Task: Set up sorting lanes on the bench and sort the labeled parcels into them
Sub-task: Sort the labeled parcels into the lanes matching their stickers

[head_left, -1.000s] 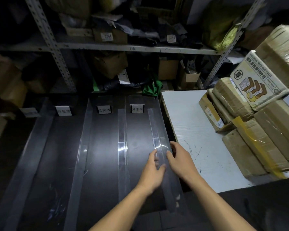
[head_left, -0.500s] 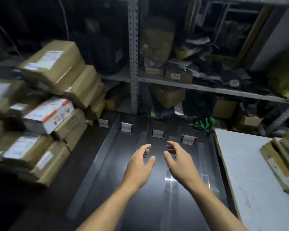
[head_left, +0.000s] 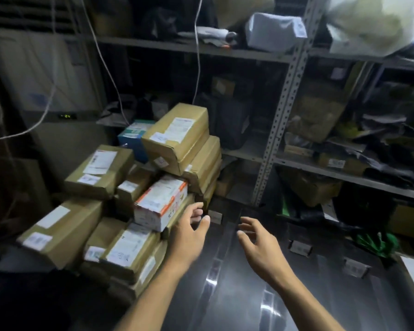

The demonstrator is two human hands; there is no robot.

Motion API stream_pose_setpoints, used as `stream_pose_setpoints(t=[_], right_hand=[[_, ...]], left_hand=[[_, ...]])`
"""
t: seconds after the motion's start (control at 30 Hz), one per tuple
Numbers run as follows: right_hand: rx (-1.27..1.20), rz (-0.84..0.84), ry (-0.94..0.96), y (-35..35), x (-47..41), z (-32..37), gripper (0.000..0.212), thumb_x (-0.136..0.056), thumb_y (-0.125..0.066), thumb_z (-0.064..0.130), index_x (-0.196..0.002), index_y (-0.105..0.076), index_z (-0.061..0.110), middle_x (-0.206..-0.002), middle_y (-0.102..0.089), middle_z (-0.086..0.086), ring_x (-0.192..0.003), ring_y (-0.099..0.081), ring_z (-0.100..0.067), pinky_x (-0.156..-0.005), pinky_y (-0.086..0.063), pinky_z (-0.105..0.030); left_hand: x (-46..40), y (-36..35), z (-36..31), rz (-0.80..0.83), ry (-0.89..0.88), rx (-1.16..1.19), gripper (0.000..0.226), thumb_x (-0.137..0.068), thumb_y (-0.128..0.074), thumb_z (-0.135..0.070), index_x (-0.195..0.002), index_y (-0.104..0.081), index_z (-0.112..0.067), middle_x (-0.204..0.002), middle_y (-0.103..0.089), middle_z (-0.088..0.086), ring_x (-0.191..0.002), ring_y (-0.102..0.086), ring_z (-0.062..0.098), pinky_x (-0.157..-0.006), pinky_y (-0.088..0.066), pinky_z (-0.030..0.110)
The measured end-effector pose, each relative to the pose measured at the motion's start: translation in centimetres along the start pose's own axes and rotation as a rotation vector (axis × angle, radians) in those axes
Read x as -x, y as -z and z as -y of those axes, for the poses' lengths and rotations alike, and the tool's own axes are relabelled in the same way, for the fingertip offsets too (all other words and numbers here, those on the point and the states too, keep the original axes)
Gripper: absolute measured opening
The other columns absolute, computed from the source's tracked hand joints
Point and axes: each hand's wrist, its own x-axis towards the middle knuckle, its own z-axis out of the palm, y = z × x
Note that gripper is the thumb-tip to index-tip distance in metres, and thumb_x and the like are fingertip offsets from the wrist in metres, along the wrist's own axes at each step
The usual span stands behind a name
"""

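I note lanes laid on bench (head_left: 237, 306), tags (head_left: 299, 248) at 3 o'clock. Parcels (head_left: 129, 194) stacked at 9 o'clock, none sorted. Left hand (head_left: 189, 237), right hand (head_left: 261, 247) spread, empty.

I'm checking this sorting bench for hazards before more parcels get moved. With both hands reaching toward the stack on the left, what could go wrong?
1. The white and orange box sits mid-pile under tilted brown boxes; pulling it with the left hand could bring them down.
2. Falling parcels might knock over the lane label cards nearby.
3. Dim light and blur make the labels hard to read, so missorting seems possible. The right hand is empty.
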Motion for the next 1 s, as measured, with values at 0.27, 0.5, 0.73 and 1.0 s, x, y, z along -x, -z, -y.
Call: stream_pose_setpoints(t=[0.27,0.5,0.73,1.0], right_hand=[[-0.246,-0.020,-0.029,-7.9,-11.3,9.3,0.037,-0.098,-0.058,0.029,-0.135,-0.053,0.025,-0.119,-0.068,0.007,-0.103,-0.066,-0.001,-0.090,-0.054,-0.023],[-0.321,-0.083,-0.164,-12.0,-22.2,14.6,0.068,-0.097,-0.052,0.050,-0.154,-0.026,0.023,-0.147,-0.048,-0.004,-0.122,-0.056,-0.018,-0.102,-0.048,-0.041],[-0.457,-0.012,-0.216,-14.7,-27.1,15.8,0.062,-0.100,-0.037,0.059,-0.150,-0.032,0.024,-0.148,-0.049,0.001,-0.128,-0.052,-0.021,-0.105,-0.045,-0.043],[-0.432,-0.023,-0.156,-14.6,-27.2,14.9,0.042,-0.101,-0.045,0.034,-0.143,-0.050,0.025,-0.135,-0.062,0.006,-0.119,-0.059,-0.014,-0.106,-0.047,-0.041]], left_hand=[[-14.4,11.1,0.3,-0.204,-0.019,0.234,0.028,-0.094,-0.059,-0.017,-0.120,-0.058,-0.024,-0.115,-0.061,-0.003,-0.099,-0.058,-0.006,-0.082,-0.044,0.013],[-26.5,13.6,0.5,-0.345,0.063,0.220,0.045,-0.096,-0.053,-0.027,-0.140,-0.046,-0.022,-0.135,-0.053,-0.003,-0.106,-0.052,0.003,-0.082,-0.038,0.020],[-31.7,13.4,2.6,0.029,0.140,0.088,0.051,-0.098,-0.048,-0.041,-0.145,-0.038,-0.024,-0.101,-0.057,-0.016,-0.082,-0.054,-0.001,-0.060,-0.039,0.020],[-31.7,13.5,3.4,0.065,0.017,0.025,0.042,-0.098,-0.050,-0.032,-0.140,-0.046,-0.023,-0.108,-0.060,-0.009,-0.095,-0.057,0.003,-0.067,-0.046,0.021]])
